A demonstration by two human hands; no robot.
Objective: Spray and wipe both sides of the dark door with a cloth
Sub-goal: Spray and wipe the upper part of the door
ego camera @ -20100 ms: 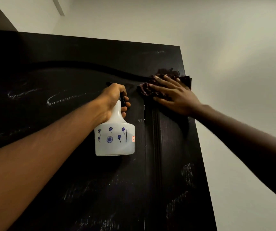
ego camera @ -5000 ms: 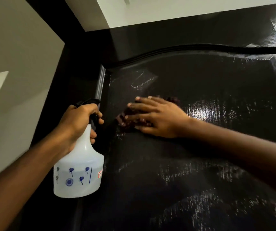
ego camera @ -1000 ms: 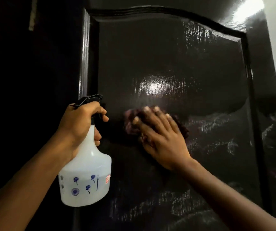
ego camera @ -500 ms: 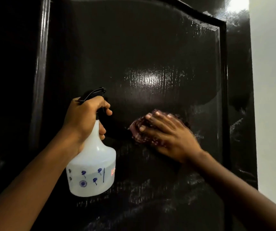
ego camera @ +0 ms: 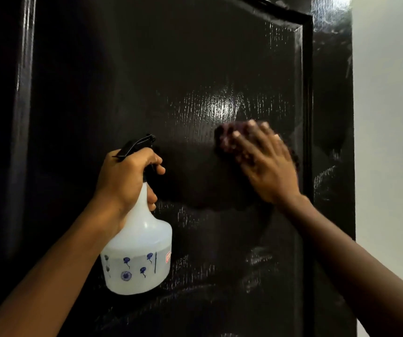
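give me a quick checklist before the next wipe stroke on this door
1. Cloth pressed flat on the door under the right hand: ok.
2. Left hand grips the spray bottle by its neck: ok.
3. Liquid in the bottle: ok, level shows in its lower part.
4. Nozzle aimed at the door: cannot tell.
5. Door below the hands free of smears: not ok, streaks show there.
6. Door's other side wiped: cannot tell.

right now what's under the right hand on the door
A dark reddish cloth, pressed flat to the door by the right hand. Only its edges show past the fingertips; the rest is covered by the hand.
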